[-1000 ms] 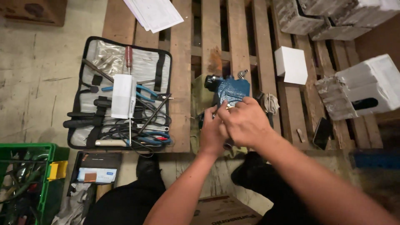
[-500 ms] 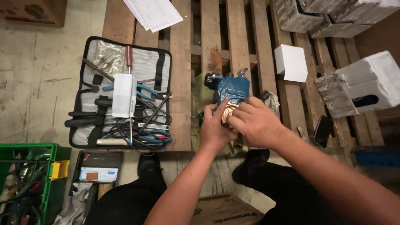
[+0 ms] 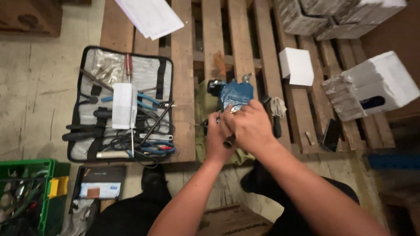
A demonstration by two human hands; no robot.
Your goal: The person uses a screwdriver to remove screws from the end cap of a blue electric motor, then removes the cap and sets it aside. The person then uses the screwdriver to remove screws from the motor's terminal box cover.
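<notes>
Both hands met over a blue metal device (image 3: pixel 236 94) that lay on an olive cloth (image 3: pixel 202 109) on the wooden pallet (image 3: pixel 183 87), just right of the open tool roll (image 3: pixel 120 105). The device's long axis ran roughly across the slats, its black cylindrical end (image 3: pixel 214 86) pointing left toward the tool roll and a small metal fitting (image 3: pixel 247 78) standing up at its far right corner. The right hand (image 3: pixel 247 126) was closed around a dark, round-ended tool handle (image 3: pixel 229 141), whose butt showed below the fist; the tool's working end was hidden under the fingers. The left hand (image 3: pixel 216 140) sat curled against the device's near edge, touching the right hand; whether it gripped anything could not be told. A black-handled tool (image 3: pixel 275 122) and a grey rag (image 3: pixel 276 105) lay just right of the hands. A white box (image 3: pixel 296 65) sat farther right on the slats, well apart from the device, with a dark phone-like slab (image 3: pixel 331 134) near the pallet's front edge. Gaps opened between slats behind the device. Bare slats lay beyond it, toward the papers (image 3: pixel 151 16). A green crate (image 3: pixel 26 192) stood at lower left on the floor.
</notes>
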